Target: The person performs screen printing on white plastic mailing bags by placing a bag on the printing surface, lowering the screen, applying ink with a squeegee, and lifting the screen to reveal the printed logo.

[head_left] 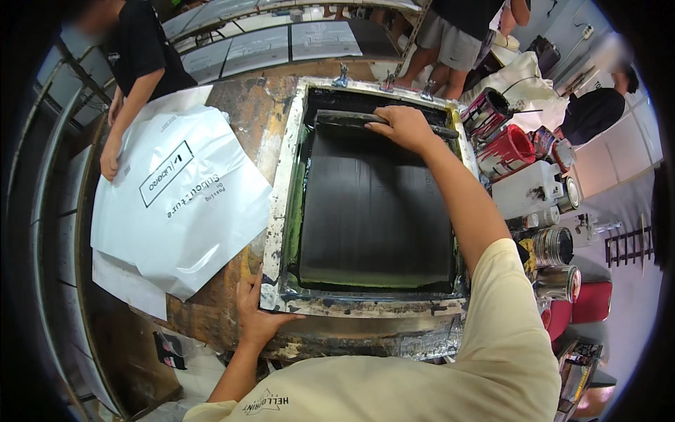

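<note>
Squeegee (pixel 383 121): long dark blade, held at the twelve o'clock end of the printing screen (pixel 376 204), gripped by the right hand (pixel 404 126). Stroke judged at its far limit; the mesh is coated evenly in black ink, green residue showing along the edges. Screen frame (pixel 281 211): pale, ink-stained, laid flat on the worn bench (pixel 246 112). Left hand (pixel 254 320) is pressed on the seven o'clock corner, fingers spread. White plastic bags (pixel 179 197) at nine o'clock; paint cans (pixel 506 148) at two o'clock.
</note>
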`<action>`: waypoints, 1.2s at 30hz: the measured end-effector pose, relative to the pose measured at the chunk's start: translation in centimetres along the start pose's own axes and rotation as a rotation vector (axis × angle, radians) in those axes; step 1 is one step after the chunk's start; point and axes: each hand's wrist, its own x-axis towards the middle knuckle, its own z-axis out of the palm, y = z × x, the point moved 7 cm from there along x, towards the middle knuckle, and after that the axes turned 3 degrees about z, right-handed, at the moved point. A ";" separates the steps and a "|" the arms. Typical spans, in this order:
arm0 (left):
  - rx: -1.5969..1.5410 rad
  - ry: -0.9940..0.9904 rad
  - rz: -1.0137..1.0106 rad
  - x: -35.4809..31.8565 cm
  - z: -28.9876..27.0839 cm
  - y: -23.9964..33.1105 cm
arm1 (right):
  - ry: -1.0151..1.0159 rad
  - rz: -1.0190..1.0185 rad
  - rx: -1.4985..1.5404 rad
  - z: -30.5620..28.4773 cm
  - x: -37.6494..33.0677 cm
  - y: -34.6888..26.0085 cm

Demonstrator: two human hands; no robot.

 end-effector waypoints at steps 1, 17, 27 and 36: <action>-0.040 -0.002 -0.035 -0.2 0.1 0.0 | -0.043 0.012 0.021 -0.4 0.5 0.5; -0.205 0.178 0.069 -1.8 0.9 -0.2 | -0.172 0.158 0.284 -8.8 -22.6 -16.2; -0.751 0.284 0.112 2.4 -3.7 8.2 | 0.337 0.086 -0.184 -16.1 -26.1 -24.8; 0.607 -0.089 0.167 -1.8 4.8 6.7 | 0.656 -0.031 -0.233 -25.7 -18.9 -22.3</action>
